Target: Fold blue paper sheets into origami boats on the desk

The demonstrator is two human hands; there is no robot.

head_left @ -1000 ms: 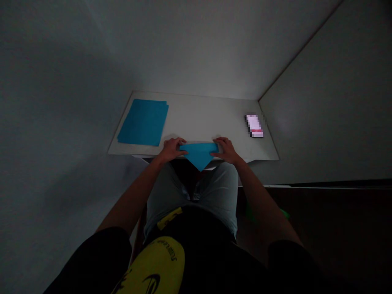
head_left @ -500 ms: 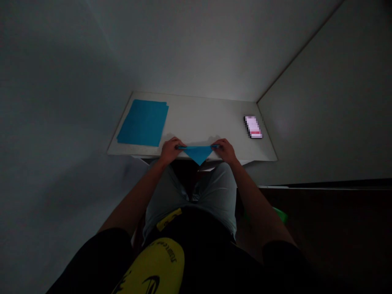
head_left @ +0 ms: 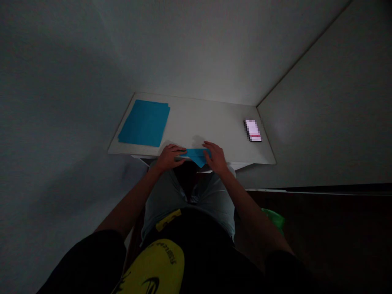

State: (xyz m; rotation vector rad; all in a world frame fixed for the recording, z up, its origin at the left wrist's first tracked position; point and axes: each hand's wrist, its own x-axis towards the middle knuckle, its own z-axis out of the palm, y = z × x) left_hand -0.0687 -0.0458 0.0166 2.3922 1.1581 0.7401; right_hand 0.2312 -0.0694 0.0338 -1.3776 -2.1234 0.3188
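A folded blue paper [head_left: 196, 155] lies at the near edge of the white table [head_left: 202, 120], its point hanging over the edge toward my lap. My left hand [head_left: 169, 156] rests on its left end, fingers curled down onto the paper. My right hand [head_left: 216, 156] lies flat on its right part, fingers stretched out and pressing it against the table. Most of the sheet is hidden under the two hands.
A stack of flat blue sheets [head_left: 145, 122] lies at the table's left. A phone with a lit screen [head_left: 253, 130] sits near the right edge. Walls close in the table at the back and right. Something green [head_left: 272, 218] lies on the dark floor.
The blue paper has been folded narrower and now shows only a small strip and tip. My right hand slid left along it, closer to my left hand.
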